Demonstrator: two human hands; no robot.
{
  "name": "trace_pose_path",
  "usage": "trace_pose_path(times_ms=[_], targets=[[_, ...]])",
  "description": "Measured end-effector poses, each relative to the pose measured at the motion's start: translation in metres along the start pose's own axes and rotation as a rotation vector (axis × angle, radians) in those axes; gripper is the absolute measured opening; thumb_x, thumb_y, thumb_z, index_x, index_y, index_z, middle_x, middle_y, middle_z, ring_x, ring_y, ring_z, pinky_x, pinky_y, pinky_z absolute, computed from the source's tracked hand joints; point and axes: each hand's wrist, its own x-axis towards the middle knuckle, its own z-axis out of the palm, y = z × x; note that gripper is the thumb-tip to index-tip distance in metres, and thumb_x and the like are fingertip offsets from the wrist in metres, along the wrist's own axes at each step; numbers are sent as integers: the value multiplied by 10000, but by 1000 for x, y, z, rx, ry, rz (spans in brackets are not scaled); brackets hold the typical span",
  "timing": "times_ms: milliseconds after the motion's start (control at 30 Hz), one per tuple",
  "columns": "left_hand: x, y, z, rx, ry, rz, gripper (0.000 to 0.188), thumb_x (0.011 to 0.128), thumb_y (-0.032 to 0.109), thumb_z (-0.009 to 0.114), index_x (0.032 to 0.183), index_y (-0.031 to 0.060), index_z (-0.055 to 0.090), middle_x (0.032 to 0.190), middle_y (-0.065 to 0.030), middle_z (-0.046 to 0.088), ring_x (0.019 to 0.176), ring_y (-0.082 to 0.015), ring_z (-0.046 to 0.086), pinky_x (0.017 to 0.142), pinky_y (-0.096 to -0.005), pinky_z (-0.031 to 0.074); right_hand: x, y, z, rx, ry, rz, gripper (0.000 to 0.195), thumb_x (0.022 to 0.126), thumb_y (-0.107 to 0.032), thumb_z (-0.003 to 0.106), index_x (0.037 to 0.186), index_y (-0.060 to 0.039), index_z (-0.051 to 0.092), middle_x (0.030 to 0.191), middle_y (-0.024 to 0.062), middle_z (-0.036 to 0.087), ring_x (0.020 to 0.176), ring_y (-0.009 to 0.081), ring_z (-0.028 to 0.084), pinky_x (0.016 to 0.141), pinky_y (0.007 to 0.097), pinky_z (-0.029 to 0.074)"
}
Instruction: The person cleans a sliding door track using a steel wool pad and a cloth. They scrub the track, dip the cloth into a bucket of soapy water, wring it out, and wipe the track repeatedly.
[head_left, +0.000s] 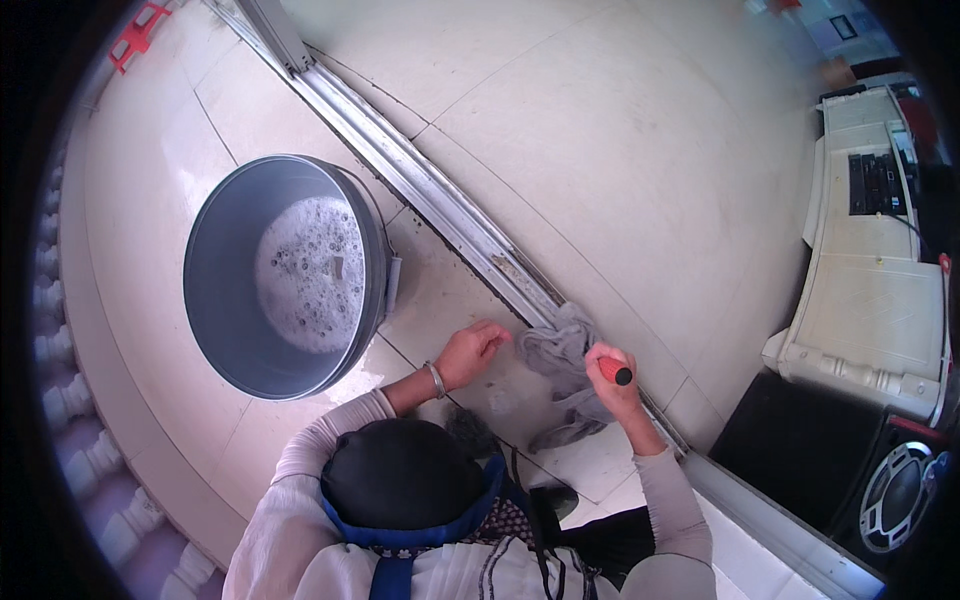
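Note:
My right hand is closed around the red handle of a tool with a black end cap; the tool's far end is hidden. Beneath and beside that hand, a wet grey cloth lies bunched over the metal sliding-door track and the tiles next to it. My left hand, with a bracelet at the wrist, is just left of the cloth, its fingers loosely curled and nothing visible in them. Dirt shows in the track above the cloth. Left of the track stands a grey bucket holding foamy water.
The upright door frame rises from the track at the top. A red plastic stool is at the upper left, and a white balustrade runs down the left. At the right are a cream cabinet and a black loudspeaker.

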Motion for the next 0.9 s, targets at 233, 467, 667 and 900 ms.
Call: trace_pose_path(times_ms=[233, 467, 667, 900], targets=[[-15, -11, -9, -63, -45, -24, 168, 809, -8, 502, 948, 43, 581, 837, -90, 575, 734, -200, 572, 665, -288, 466, 1, -10, 19, -18, -41, -125, 108, 662, 13, 583, 747, -21, 526, 715, 97, 552, 637, 201, 539, 594, 291, 435], [-9, -21, -1, -663, 117, -245, 169, 880, 136, 482, 959, 26, 582, 847, -39, 615, 785, -126, 574, 704, -275, 474, 87, -37, 123, -161, -215, -772, 278, 547, -32, 690, 623, -48, 424, 680, 94, 481, 684, 299, 503, 653, 391, 410], [-14, -21, -26, -665, 210, -411, 187, 900, 183, 457, 983, 58, 568, 859, -41, 606, 788, -90, 565, 706, -238, 460, 116, -77, 145, -336, -334, -749, 238, 492, -90, 693, 558, -62, 466, 754, 99, 502, 835, 296, 497, 659, 395, 389], [-17, -19, -24, -839, 131, -513, 169, 888, 115, 421, 976, 54, 553, 766, -22, 571, 673, -97, 552, 632, -231, 458, 20, -29, 100, -456, -225, -531, 191, 540, -53, 660, 576, -67, 473, 728, 102, 479, 782, 303, 492, 633, 390, 377]])
